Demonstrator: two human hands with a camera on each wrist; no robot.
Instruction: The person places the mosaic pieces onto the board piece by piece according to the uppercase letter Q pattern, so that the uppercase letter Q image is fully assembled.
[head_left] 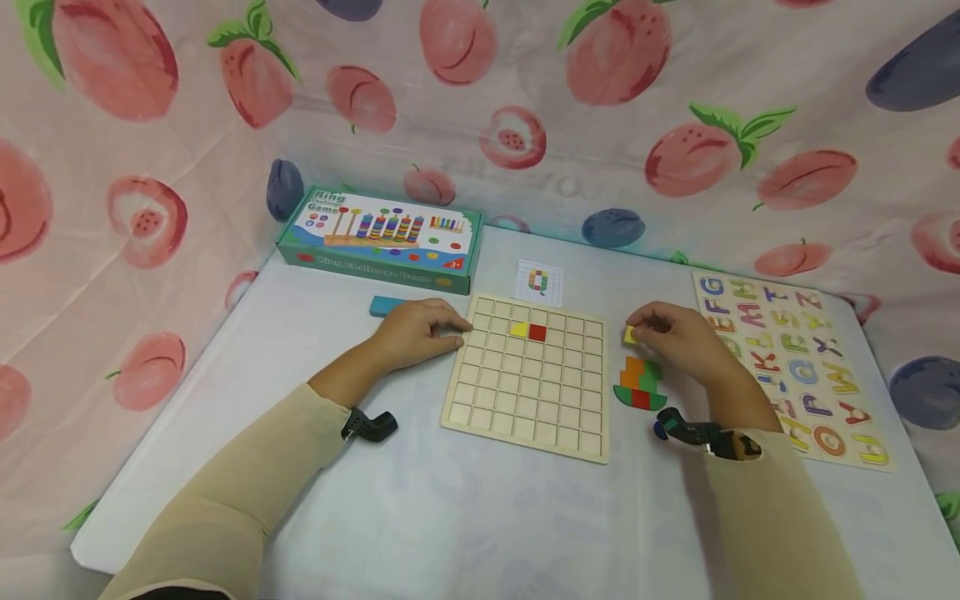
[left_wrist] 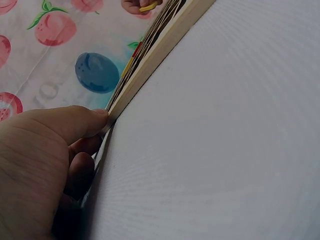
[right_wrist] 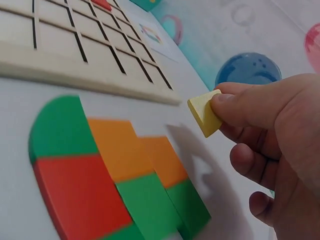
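Observation:
A square wooden grid board [head_left: 491, 400] lies mid-table, with a yellow tile [head_left: 519, 330] and a red tile [head_left: 537, 333] side by side in its upper cells. My left hand [head_left: 416, 335] rests against the board's left edge, its thumb and fingertips touching it. In the left wrist view the thumb [left_wrist: 82, 120] meets the rim. Right of the board, my right hand [head_left: 678, 337] pinches a small yellow block [right_wrist: 205, 111] between thumb and index finger, above the table. Close below it lie orange blocks [head_left: 634, 369], green blocks [right_wrist: 150, 207] and a red block [right_wrist: 82, 192], grouped together.
A green ring game box [head_left: 375, 265] stands at the back left, with a blue block [head_left: 386, 306] before it. The pattern card [head_left: 551, 285] lies behind the board. To the far right, an alphabet board [head_left: 806, 358] lies partly beneath the right forearm.

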